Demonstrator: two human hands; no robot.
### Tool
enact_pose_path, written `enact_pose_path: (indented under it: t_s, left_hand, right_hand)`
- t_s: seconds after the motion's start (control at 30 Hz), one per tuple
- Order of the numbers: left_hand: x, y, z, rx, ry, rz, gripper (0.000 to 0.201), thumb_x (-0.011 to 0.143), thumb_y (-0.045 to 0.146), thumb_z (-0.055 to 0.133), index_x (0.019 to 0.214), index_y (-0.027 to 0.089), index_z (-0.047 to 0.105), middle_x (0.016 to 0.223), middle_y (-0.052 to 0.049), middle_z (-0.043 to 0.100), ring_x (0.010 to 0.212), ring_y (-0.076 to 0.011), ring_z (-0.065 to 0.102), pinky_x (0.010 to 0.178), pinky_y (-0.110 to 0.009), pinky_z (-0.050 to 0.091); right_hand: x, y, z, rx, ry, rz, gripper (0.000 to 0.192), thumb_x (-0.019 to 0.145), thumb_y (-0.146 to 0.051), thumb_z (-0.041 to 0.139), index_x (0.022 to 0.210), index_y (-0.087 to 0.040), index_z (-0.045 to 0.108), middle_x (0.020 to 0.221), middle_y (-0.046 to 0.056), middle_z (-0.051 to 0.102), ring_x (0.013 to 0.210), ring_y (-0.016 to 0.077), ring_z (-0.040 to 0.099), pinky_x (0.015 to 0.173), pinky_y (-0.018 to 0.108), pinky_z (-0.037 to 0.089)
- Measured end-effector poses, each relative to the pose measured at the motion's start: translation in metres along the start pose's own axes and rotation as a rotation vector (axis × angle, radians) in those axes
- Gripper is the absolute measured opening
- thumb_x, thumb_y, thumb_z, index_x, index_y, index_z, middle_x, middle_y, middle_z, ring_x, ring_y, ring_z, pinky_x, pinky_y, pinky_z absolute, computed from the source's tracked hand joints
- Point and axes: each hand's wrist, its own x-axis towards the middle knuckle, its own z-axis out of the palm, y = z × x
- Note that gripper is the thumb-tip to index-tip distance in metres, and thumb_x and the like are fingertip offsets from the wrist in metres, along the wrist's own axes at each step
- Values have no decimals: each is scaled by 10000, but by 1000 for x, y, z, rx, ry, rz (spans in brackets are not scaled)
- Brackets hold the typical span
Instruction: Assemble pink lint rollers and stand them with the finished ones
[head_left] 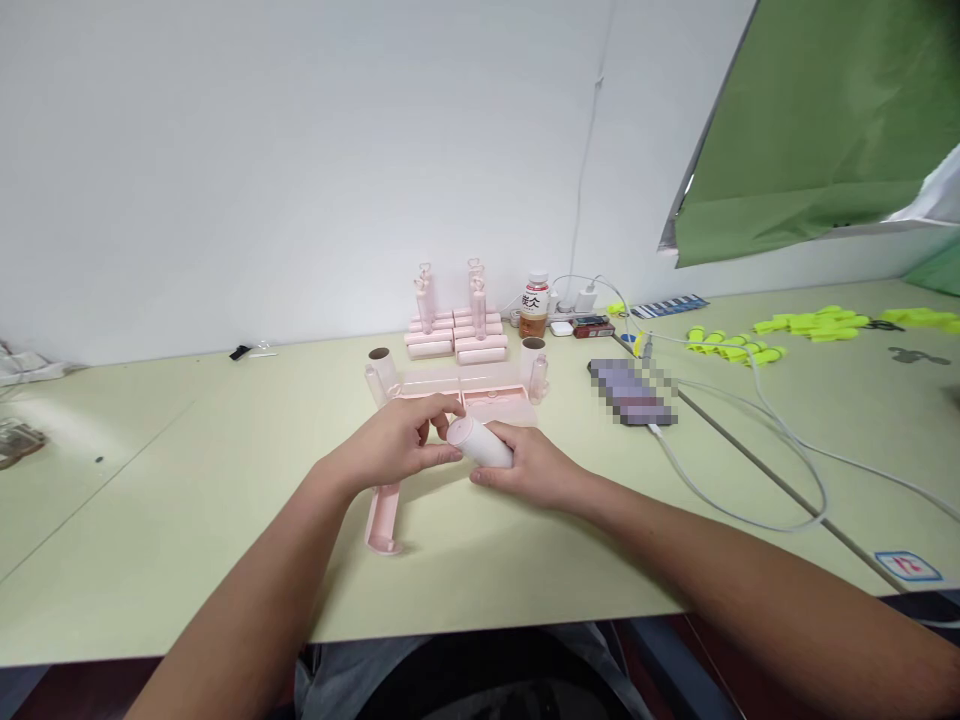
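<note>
My right hand [532, 465] is wrapped round a whitish tube [487, 445] with a pink end face, tilted above the table. At that pink end, my left hand [397, 437] has its thumb and index finger on either side of the rim, the other fingers curled in. A long open pink tray-like shell [385, 520] lies below my left hand, partly hidden by it. Behind the hands lies an open pink case [499, 397]. Brown-mouthed tubes stand on both sides of it, one at the left [381, 368] and one at the right [533, 350].
Against the wall stand several pink cases [481, 350] with clear pink bottles [480, 312] on top. Beside them is a labelled bottle [534, 305]. At right lie a phone [634, 393], a white cable [720, 515] and yellow-green pieces [814, 322].
</note>
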Motion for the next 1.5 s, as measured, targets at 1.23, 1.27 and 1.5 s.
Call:
enact_pose_path:
  t_s: [1.23,1.27,1.5]
  left_hand:
    - [-2,-1,-4,25,-136,-13,371,733,434,734,992,231,561,797,18,521,692,-142,494,612,-257,387]
    - [-2,-1,-4,23,-144,-26,361,729,428,737,971,228,557,780,23,516,677,-139,492,603,-255,386]
    - [-2,3,-5,34,-120,-24,336,732,445,730,921,215,574,694,36,482,622,-130,469,580,-251,372]
  right_hand:
    - [-2,3,1,49,-154,-9,395,725,-378,740,1063,-183,675,891,27,670,760,188,597,632,262,428]
    - [-2,4,1,52,-158,-9,403,726,-379,739,1072,-184,676,901,29,674,771,192,603,640,265,433]
    - [-1,6,2,66,-158,5,411,720,-369,742,1087,-193,684,919,28,689,772,199,615,640,270,439]
